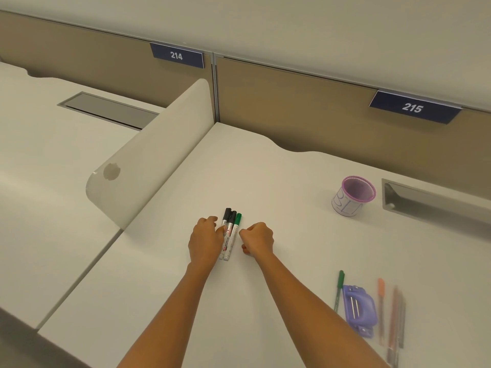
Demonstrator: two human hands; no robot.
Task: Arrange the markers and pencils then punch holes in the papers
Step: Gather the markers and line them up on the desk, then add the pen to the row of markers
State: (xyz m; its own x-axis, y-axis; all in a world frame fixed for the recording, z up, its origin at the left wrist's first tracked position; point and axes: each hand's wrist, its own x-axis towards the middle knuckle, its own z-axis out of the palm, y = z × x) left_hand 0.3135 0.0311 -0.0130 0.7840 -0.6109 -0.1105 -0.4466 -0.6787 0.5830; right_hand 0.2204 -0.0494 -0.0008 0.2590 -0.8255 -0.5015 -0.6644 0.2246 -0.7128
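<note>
Three markers (230,233), side by side, well left of the purple cup (353,199). Left hand (206,241) loosely open, fingertips laid against the outer barrel. Right hand (257,239) curled shut just beside, apparently empty. Caps are best nudged level.

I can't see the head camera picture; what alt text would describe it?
Two hands, left hand and right hand, flank three markers lying side by side on a white desk. To the right sit a purple cup, a hole punch and several pens.
</note>
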